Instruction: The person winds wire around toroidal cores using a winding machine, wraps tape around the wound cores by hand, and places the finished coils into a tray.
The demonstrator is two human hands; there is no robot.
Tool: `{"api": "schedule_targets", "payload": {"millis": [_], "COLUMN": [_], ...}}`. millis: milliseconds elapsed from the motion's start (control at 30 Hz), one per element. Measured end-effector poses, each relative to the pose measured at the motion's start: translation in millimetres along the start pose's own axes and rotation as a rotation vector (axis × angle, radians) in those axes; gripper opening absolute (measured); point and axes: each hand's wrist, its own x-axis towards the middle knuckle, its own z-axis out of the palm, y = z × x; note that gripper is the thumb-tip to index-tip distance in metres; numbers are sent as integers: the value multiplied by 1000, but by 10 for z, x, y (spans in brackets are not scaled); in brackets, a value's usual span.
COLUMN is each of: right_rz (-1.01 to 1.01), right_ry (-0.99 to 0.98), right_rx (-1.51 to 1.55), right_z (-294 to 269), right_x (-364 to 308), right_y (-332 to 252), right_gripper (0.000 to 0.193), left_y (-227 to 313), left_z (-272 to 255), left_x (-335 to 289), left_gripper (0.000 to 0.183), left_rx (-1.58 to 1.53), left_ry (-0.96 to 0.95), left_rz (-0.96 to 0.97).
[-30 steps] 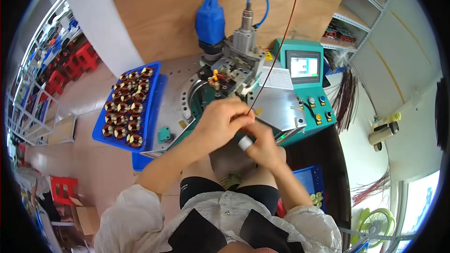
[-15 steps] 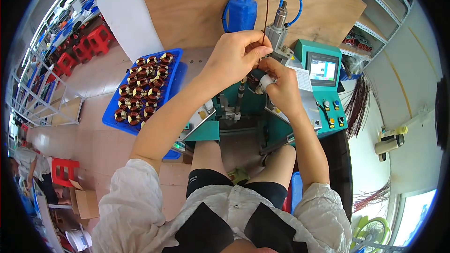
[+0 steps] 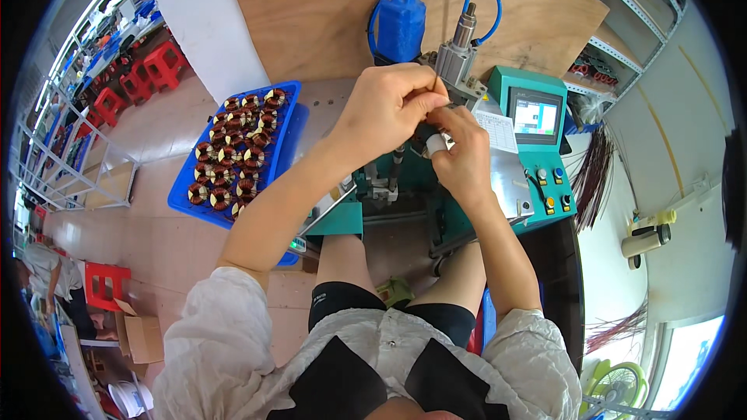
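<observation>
My left hand [image 3: 389, 109] is closed in a pinch above the winding machine, on a copper-coloured wire [image 3: 438, 80] whose short stretch shows at the fingertips. My right hand [image 3: 464, 159] is curled just to the right, its fingertips almost meeting the left ones. What it grips is hidden. A white wrap [image 3: 436, 145] covers one of its fingers. Beside that finger, a dark rounded part [image 3: 425, 131] shows partly beneath the hands. A metal post [image 3: 398, 162] of the machine stands below them.
Left of the machine, a blue tray [image 3: 187, 204] carries several copper-wound ring coils [image 3: 226, 155]. A metal cylinder [image 3: 464, 31] rises behind my hands. A green control box [image 3: 545, 159] with screen and buttons stands right. Dark wire bundles [image 3: 597, 175] hang beyond it.
The long wire that stood upright above my hands no longer shows there. My right hand has shifted slightly left and down, and my left fingers slightly down.
</observation>
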Motion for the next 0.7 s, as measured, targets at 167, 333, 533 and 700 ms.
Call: {"api": "schedule_targets", "payload": {"millis": [167, 333, 533, 700], "right_rz": [1, -42, -107, -118], "right_ry": [135, 151, 88, 72], "right_rx": [-109, -184, -189, -194], "right_z": [209, 301, 268, 228], "right_x": [-197, -336, -292, -288], "right_y": [-51, -68, -12, 12], "right_gripper": [42, 50, 50, 47], "left_y": [-304, -783, -686, -505], "left_z": [-74, -77, -62, 538], "left_x": [85, -15, -358, -1032], "left_gripper": [10, 15, 27, 20], "left_rx": [47, 197, 49, -70], "left_ry": [87, 158, 501, 488], "left_rz": [-132, -61, -229, -355]}}
